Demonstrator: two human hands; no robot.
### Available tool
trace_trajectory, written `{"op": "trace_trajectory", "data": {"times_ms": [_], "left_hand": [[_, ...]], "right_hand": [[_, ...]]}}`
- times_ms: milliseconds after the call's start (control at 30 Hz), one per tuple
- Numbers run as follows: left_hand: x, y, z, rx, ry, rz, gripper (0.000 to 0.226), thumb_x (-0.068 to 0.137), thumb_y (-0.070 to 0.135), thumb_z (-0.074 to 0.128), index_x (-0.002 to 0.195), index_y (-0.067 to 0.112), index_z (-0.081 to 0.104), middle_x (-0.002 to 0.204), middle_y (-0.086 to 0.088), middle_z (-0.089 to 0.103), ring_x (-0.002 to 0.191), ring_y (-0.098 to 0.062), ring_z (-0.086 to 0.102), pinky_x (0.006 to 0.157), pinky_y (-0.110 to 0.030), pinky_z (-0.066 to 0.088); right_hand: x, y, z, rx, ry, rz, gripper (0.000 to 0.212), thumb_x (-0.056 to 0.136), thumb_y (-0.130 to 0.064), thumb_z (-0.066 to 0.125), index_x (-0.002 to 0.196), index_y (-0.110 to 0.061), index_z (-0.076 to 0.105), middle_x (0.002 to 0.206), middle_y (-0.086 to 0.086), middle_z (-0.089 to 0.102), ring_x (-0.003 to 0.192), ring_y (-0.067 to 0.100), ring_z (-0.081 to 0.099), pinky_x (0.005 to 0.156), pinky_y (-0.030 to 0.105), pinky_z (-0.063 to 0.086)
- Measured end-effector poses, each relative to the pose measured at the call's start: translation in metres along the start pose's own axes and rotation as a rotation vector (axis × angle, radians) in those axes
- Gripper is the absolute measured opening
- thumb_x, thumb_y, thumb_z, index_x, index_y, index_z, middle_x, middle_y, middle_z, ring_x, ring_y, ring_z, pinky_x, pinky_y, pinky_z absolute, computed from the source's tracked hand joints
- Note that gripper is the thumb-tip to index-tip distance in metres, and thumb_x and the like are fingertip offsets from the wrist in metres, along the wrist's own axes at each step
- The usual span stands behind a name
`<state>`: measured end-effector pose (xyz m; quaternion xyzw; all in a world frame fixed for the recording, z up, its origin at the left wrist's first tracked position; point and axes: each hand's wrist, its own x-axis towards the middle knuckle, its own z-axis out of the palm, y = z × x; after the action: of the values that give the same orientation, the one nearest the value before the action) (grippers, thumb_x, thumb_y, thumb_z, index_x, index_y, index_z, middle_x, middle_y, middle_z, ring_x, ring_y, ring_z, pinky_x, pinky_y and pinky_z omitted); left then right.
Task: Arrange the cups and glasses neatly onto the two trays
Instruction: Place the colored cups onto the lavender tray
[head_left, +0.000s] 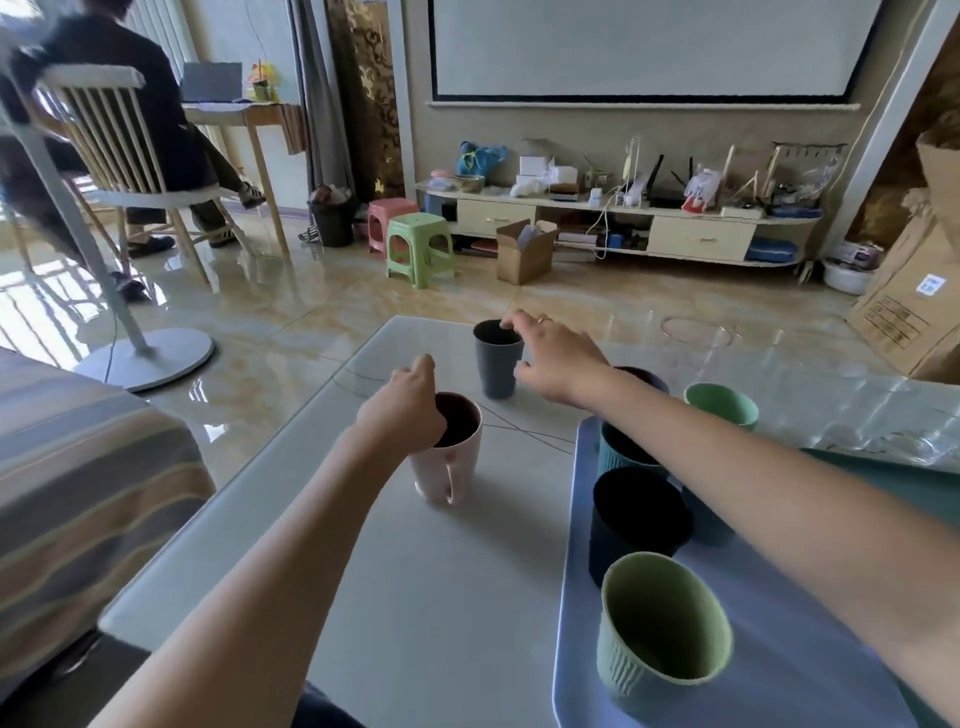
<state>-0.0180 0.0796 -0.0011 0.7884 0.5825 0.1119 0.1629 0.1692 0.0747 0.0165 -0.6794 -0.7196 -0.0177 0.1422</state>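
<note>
My left hand (410, 410) grips the pink mug (451, 457) by its rim on the table (415, 597). My right hand (556, 358) curls around the grey cup (496, 364) farther out.

A green plastic stool (418, 248) is seen just beside a pink plastic stool (387, 218); an open brown cardboard box (524, 250) is set near a cream low cabinet (696, 236).

Pink mug (448, 457) and grey ribbed cup (497, 364) are standing upright at ten o'clock of the lavender tray (571, 597), which is carrying four upright cups.
</note>
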Motion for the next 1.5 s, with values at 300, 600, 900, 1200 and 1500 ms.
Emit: {"op": "trace_trajectory", "data": {"times_ms": [300,600,900,1200,1500], "left_hand": [[-0.016,0.001,0.011,0.099,-0.277,0.130,0.046,0.081,0.059,0.055,0.106,0.020,0.060,0.106,0.000,0.048,0.106,-0.025,0.049,0.091,-0.041,0.047],[-0.010,0.013,0.023,0.212,-0.242,0.183,0.022,0.083,0.024,0.057,0.103,0.013,0.055,0.099,-0.003,0.055,0.092,-0.027,0.056,0.068,-0.032,0.039],[-0.025,0.029,0.009,0.312,-0.032,0.114,0.026,0.092,0.013,0.042,0.114,0.013,0.055,0.113,-0.004,0.057,0.106,-0.027,0.054,0.072,-0.030,0.038],[-0.041,0.070,-0.018,0.130,0.338,0.294,0.013,0.086,0.011,0.049,0.092,0.014,0.060,0.094,-0.009,0.062,0.085,-0.032,0.056,0.065,-0.034,0.041],[-0.040,0.135,-0.005,-0.052,0.549,0.401,0.007,0.090,0.011,0.045,0.089,0.008,0.052,0.087,-0.007,0.055,0.076,-0.023,0.038,0.066,-0.033,0.030]], "right_hand": [[0.081,-0.003,0.067,-0.210,-0.243,0.160,0.051,0.089,-0.004,0.046,0.136,-0.015,0.031,0.127,0.012,0.048,0.110,0.035,0.054,0.073,0.037,0.041],[0.071,0.013,0.055,-0.052,-0.021,0.111,0.023,0.088,-0.002,0.046,0.106,-0.006,0.060,0.105,0.018,0.061,0.091,0.036,0.059,0.064,0.033,0.040],[-0.068,0.044,-0.072,0.110,0.444,-0.082,0.022,0.086,0.001,0.058,0.108,-0.001,0.063,0.094,0.017,0.067,0.081,0.030,0.062,0.069,0.033,0.045],[-0.257,0.118,-0.089,0.068,0.553,0.082,0.030,0.081,-0.019,0.049,0.099,0.002,0.062,0.089,0.013,0.064,0.085,0.019,0.056,0.083,-0.004,0.030],[-0.284,0.125,-0.028,0.044,0.236,-0.066,0.042,0.072,-0.009,0.059,0.105,-0.035,0.054,0.098,-0.017,0.063,0.075,0.011,0.066,0.055,0.026,0.053]]}}
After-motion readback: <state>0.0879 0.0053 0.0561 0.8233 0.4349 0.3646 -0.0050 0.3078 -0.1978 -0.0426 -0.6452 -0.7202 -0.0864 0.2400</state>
